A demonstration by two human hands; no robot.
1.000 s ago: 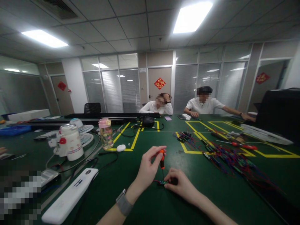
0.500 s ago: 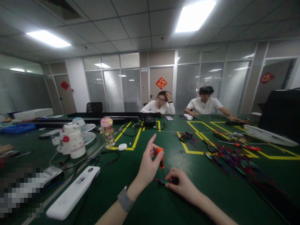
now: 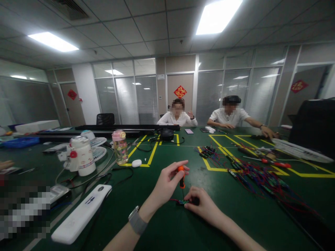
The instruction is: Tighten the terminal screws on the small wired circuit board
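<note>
I hold the small orange-handled screwdriver [image 3: 181,176] nearly upright, its long axis running from the handle at twelve o'clock down to the tip at six o'clock, leaning very slightly. The tip points down onto a little circuit board [image 3: 182,202] with thin red and blue leads, which lies flat on the green table [image 3: 167,223].

The table is a wide green mat marked with yellow tape lines [image 3: 151,155]. At about ten o'clock from my hands stand a white jug [image 3: 81,156], a small white fan [image 3: 98,148] behind it and a clear bottle with a pink cap [image 3: 119,147]; a long white device [image 3: 82,218] lies at about eight o'clock. A heap of coloured wires [image 3: 258,177] spreads out at two o'clock, with a red-handled screwdriver [image 3: 273,162] beyond it. Across the table, at twelve and one o'clock, two people in white shirts sit before glass partitions with blinds, under ceiling light panels.

My left hand [image 3: 166,184] is closed on the screwdriver, thumb and fingertips pinching the orange handle at its top, so the tool sits at the hand's two o'clock edge. A grey watch [image 3: 136,222] is on that wrist. My right hand [image 3: 204,207] lies low on the table at four o'clock from the screwdriver, its fingertips pressed together on the dark right end of the circuit board, which sits at the hand's nine o'clock, just under the tool's tip.
</note>
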